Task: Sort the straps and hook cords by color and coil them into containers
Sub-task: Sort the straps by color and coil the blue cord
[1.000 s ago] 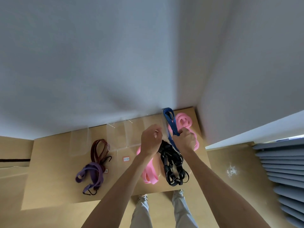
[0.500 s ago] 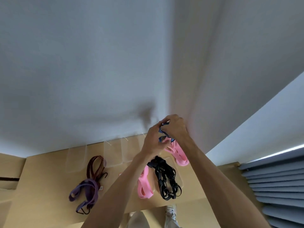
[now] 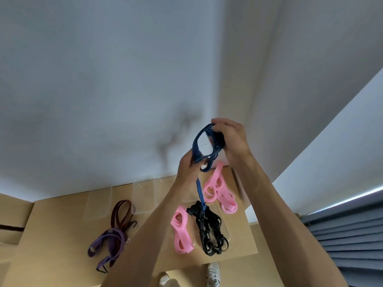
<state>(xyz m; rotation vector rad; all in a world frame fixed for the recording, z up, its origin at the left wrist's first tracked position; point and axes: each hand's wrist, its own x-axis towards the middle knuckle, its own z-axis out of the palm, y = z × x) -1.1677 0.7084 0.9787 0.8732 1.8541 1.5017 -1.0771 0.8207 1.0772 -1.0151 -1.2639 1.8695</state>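
Left hand [image 3: 189, 168] and right hand [image 3: 232, 137] are gripping the striped dark-blue elastic cord [image 3: 204, 146], now looping higher above the tan table's far right corner [image 3: 230, 169]; open air all around.

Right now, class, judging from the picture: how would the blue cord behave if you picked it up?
Probably floppy: the blue cord bends into loops between the left hand and right hand. Its free tail hangs straight, so likely light and limp, apt to uncoil if released.

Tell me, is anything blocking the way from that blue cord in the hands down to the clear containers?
Nothing visible does. Both the left hand and right hand hold the blue cord in open air; the clear containers stand below, unobstructed.
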